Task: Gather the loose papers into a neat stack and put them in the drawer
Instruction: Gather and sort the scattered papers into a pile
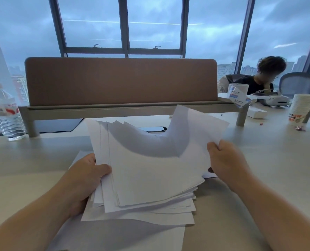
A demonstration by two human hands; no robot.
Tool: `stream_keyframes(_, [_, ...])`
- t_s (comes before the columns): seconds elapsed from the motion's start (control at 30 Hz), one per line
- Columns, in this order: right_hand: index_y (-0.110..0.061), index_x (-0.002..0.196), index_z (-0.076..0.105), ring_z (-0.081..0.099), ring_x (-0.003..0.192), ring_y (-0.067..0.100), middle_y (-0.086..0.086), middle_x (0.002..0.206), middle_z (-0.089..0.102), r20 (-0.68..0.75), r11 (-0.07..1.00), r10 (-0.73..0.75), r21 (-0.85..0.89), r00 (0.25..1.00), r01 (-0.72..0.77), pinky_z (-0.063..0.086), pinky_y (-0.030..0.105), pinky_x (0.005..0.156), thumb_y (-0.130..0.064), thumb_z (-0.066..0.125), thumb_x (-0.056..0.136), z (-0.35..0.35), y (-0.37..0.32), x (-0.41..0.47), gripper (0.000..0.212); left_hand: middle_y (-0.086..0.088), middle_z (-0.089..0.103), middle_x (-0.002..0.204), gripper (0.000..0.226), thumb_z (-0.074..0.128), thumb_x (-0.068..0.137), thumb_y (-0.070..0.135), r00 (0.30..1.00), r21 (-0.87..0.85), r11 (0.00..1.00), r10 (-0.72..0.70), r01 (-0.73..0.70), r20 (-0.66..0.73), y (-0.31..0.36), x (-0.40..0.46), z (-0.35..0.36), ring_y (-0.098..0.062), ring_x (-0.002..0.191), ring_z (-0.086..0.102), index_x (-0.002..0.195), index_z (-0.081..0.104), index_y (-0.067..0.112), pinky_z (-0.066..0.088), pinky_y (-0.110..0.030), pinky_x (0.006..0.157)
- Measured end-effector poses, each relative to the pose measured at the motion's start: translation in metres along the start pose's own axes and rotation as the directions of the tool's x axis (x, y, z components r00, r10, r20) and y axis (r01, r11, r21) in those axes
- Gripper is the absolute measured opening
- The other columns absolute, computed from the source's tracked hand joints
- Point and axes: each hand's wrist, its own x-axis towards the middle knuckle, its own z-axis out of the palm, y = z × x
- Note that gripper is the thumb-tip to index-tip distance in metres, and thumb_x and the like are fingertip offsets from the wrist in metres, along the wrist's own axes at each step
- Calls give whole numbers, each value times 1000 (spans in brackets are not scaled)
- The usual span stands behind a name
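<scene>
White, thin and limp, the fanned bundle of blank paper sheets [150, 165] is raised at a tilt over the pale grey desk top [268, 160], with more loose white sheets [138, 221] lying flat beneath it. The left hand [83, 176] grips the bundle's left edge, thumb on top; the right hand [225, 160] pinches the right edge, where one sheet curls upward. The edges are badly staggered, so sheets could likely slide out of the bottom, or the curled corner crease, if the grip loosens while squaring. No drawer is visible.
</scene>
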Motion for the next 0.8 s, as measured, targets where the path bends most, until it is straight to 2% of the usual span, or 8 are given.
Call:
stream_keyframes(0.1, [-9, 80, 61, 63, 73, 30, 8, 77, 66, -114, 997, -47, 55, 992, 53, 51, 38, 65, -27, 45, 105, -9, -8, -1, 35, -14, 83, 95, 24, 51, 104, 2, 1000, -21, 1000, -9, 9, -12, 1, 0, 1, -38, 80, 80, 116, 70, 12, 61, -47, 75])
stream_keyframes(0.3, [-18, 67, 46, 51, 56, 8, -5, 59, 54, -243, 944, -316, 17, 917, 329, 31, 20, 46, -22, 48, 108, -12, -24, -24, 41, -14, 83, 94, 26, 49, 103, 1, 1000, -30, 999, -13, 13, -27, 1, 0, 2, -39, 82, 80, 114, 70, 11, 61, -50, 80])
stream_keyframes(0.4, [-31, 76, 63, 55, 68, -16, -28, 63, 59, -247, 863, -484, 25, 840, 505, 37, 4, 58, -19, 52, 106, -1, -26, -35, 34, -14, 83, 96, 26, 49, 104, 2, 1000, -31, 999, -12, 11, -27, 2, -2, 3, -39, 85, 79, 116, 70, 13, 61, -52, 82])
stream_keyframes(0.47, [-29, 115, 77, 50, 94, -32, -34, 100, 66, -176, 816, -565, 26, 806, 577, 34, -6, 81, -26, 50, 101, 11, -27, -41, 30, -14, 83, 96, 26, 48, 104, 3, 999, -36, 999, -14, 13, -30, 3, -4, 3, -39, 86, 79, 116, 70, 12, 62, -52, 81])
stream_keyframes(0.53, [-29, 131, 71, 49, 117, -27, -26, 128, 64, -46, 775, -631, 25, 775, 632, 31, -3, 99, -34, 48, 99, 21, -27, -45, 40, -13, 83, 94, 25, 48, 104, 5, 999, -35, 999, -19, 18, -43, 4, -7, 3, -39, 86, 79, 115, 70, 11, 62, -51, 80])
stream_keyframes(0.6, [-29, 132, 70, 56, 129, -6, -20, 137, 64, 46, 700, -713, -6, 699, 714, 38, 9, 109, -39, 46, 99, 30, -26, -51, 42, -15, 82, 93, 25, 48, 103, 5, 999, -35, 999, -21, 19, -48, 6, -9, 3, -40, 86, 79, 115, 69, 11, 63, -52, 79])
stream_keyframes(0.7, [-27, 132, 70, 61, 131, 14, -8, 142, 65, 174, 535, -819, -114, 547, 837, 52, 33, 106, -35, 49, 96, 43, -29, -62, 42, -19, 81, 95, 25, 51, 100, 5, 999, -44, 999, -27, 25, -31, 8, -11, 4, -44, 85, 78, 117, 69, 10, 63, -59, 80])
stream_keyframes(0.8, [-34, 140, 58, 55, 138, 23, -1, 153, 56, 391, 444, -797, -137, 460, 886, 46, 46, 113, -44, 43, 102, 55, -35, -73, 43, -16, 82, 93, 20, 56, 101, 6, 1000, -65, 998, -2, 1, -15, 12, -18, 8, -39, 79, 80, 112, 73, 8, 64, -49, 74])
